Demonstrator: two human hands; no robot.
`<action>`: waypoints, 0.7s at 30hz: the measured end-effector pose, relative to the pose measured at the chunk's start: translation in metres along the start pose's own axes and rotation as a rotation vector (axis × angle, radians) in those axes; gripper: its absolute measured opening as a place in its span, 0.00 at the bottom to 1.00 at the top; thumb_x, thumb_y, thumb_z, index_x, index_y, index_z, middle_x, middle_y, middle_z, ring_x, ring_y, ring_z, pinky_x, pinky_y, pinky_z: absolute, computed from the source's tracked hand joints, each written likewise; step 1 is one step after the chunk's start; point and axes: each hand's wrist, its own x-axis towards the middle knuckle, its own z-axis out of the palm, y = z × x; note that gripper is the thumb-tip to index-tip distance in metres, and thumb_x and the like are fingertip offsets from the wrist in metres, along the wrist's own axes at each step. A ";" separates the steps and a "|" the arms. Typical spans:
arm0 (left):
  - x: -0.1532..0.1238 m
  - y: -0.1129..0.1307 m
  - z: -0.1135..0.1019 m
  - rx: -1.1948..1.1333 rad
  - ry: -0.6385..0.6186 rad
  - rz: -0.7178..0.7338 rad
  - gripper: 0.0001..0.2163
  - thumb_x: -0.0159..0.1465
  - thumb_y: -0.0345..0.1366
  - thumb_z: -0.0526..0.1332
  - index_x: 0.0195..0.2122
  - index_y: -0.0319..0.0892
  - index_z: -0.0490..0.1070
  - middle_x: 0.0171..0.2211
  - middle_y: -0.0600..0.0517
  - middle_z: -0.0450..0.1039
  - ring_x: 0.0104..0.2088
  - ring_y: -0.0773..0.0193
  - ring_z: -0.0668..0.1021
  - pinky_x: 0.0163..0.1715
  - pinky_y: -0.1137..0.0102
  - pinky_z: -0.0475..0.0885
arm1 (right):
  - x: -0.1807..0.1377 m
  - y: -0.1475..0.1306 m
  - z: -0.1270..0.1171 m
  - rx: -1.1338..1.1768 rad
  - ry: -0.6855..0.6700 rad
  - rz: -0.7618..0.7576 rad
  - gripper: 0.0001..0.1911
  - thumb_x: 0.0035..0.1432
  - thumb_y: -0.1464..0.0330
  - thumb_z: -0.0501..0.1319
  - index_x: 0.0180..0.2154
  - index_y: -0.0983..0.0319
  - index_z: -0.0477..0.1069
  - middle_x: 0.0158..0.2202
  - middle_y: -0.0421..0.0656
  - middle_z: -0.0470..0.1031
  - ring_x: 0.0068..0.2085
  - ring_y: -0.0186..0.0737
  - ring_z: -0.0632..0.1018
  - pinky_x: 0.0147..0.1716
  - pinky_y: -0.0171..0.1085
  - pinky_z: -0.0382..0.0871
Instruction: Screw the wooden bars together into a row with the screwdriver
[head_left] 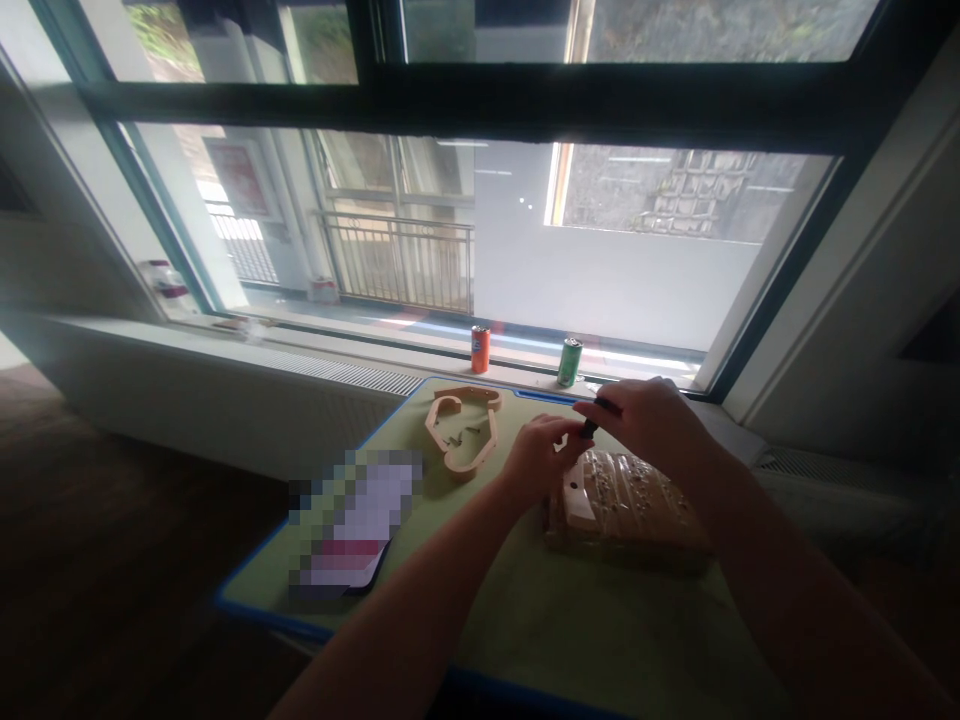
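My left hand (541,458) and my right hand (654,418) meet above the table, both with fingers closed. Between their fingertips is a small dark object (590,427), too small and dim to name. Just below them lies a light wooden block (645,512) under shiny clear wrap or tape, with rows of small holes or studs on top. At its left end a pale wooden piece (579,503) shows a dark round hole. To the left, curved wooden pieces (472,463) form a loose ring, with a few small screws (454,440) lying inside it.
The greenish tabletop (487,590) has a blue rim. A phone-like flat thing (367,515), blurred out, lies at its left. On the window sill behind stand an orange can (480,350) and a green can (569,362). A white radiator cover (315,410) runs left under the window.
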 end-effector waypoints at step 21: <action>-0.003 0.002 0.002 0.032 0.083 0.004 0.11 0.55 0.41 0.61 0.37 0.43 0.72 0.35 0.51 0.73 0.38 0.62 0.70 0.37 0.68 0.65 | 0.001 0.005 0.002 0.062 -0.025 -0.024 0.21 0.56 0.55 0.52 0.24 0.63 0.71 0.20 0.42 0.70 0.22 0.34 0.68 0.23 0.33 0.54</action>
